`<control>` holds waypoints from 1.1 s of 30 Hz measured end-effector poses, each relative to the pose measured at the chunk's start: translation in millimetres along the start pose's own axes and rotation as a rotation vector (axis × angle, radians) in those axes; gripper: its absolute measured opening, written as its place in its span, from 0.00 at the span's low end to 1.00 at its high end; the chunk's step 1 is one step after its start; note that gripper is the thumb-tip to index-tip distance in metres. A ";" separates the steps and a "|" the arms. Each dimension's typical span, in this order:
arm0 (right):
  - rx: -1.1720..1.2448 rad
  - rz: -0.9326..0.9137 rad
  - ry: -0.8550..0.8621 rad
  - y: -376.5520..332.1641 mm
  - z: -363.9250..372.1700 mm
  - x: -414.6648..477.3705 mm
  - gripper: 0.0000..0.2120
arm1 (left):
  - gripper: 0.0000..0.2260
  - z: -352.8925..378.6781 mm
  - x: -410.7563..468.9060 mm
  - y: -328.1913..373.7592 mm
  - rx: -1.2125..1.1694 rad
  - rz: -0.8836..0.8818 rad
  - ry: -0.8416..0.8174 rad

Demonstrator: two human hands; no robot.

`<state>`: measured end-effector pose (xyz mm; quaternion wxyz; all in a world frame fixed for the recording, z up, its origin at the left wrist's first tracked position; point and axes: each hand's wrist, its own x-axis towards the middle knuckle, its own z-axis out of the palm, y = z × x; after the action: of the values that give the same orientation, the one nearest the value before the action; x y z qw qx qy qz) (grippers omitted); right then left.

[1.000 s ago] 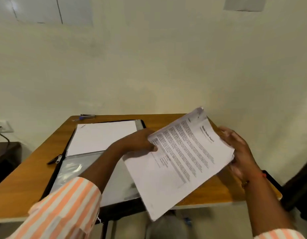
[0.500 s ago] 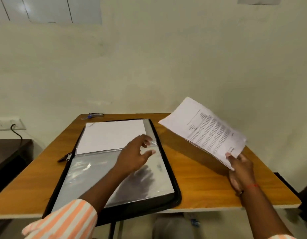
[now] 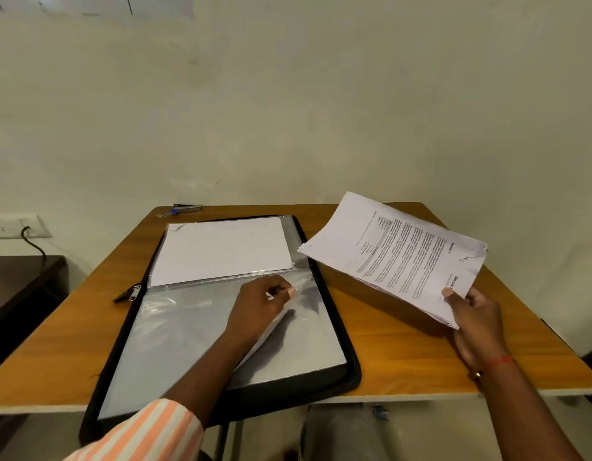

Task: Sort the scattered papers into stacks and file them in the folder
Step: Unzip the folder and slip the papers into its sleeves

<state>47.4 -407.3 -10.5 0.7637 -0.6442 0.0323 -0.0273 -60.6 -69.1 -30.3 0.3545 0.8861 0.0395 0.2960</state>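
Note:
A black zip folder (image 3: 349,347) lies open on the wooden table (image 3: 398,354), with clear plastic sleeves inside. The far sleeve holds white paper (image 3: 221,249). My left hand (image 3: 258,307) rests on the near sleeve (image 3: 175,344) and pinches its upper right edge between thumb and fingers. My right hand (image 3: 471,314) grips a stack of printed papers (image 3: 398,254) by its near corner, held in the air above the table to the right of the folder.
A stapler (image 3: 188,207) and a blue pen lie at the table's far edge. The folder's zip pull (image 3: 133,292) hangs off its left side. A dark low cabinet (image 3: 21,294) stands at left under a wall socket (image 3: 8,226).
My left hand let go of the paper stack and moved down onto the folder's near sleeve, pinching its edge. My right hand carried the stack to the right, clear of the folder.

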 end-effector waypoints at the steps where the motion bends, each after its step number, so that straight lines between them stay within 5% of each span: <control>1: -0.005 -0.002 0.000 -0.1 -0.5 -2.3 0.14 | 0.07 -1.2 -3.9 2.1 0.009 0.033 0.038; 6: -0.039 0.012 -0.014 3.4 -10.6 -11.6 0.16 | 0.06 -5.4 7.6 -3.1 -0.152 -0.192 -0.034; 20: -0.094 0.021 0.008 -1.9 -46.0 -20.2 0.16 | 0.08 -2.3 21.5 19.2 0.033 -0.178 -0.288; 33: -0.299 -0.068 0.079 -6.5 -72.0 -11.7 0.15 | 0.07 4.6 13.4 36.1 -0.082 -0.367 -0.154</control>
<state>29.6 -478.1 -16.0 0.6559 -0.7500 0.0442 -0.0731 -52.1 -95.0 -2.7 0.4402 0.8689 0.1611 0.1592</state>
